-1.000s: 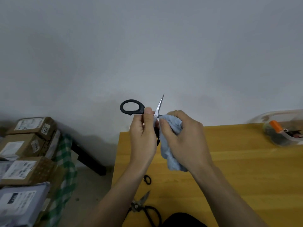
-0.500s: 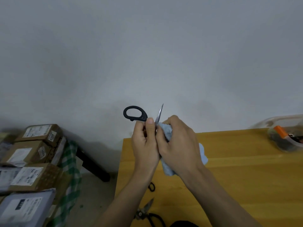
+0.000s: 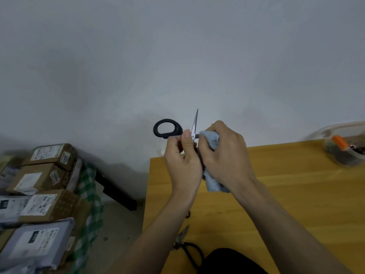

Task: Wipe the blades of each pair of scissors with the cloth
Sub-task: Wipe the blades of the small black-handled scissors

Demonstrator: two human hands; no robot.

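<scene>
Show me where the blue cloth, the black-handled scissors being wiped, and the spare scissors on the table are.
blue cloth (image 3: 212,140): head view, bunched upper part.
black-handled scissors (image 3: 194,123): head view, bare blade.
spare scissors (image 3: 182,235): head view, blades.

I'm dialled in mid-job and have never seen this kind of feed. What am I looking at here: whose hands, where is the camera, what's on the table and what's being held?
There is no machine: a person works with bare hands, and the single camera sits on their head, looking forward and down. The left hand grips black-handled scissors, one blade pointing up. The right hand holds a light blue cloth against the scissors near the blade's base. Below, on the yellow wooden table, lies a second pair of scissors, partly hidden by the forearm. At the far right stands a clear container with an orange item inside. Left of the table, labelled parcels are stacked.
</scene>
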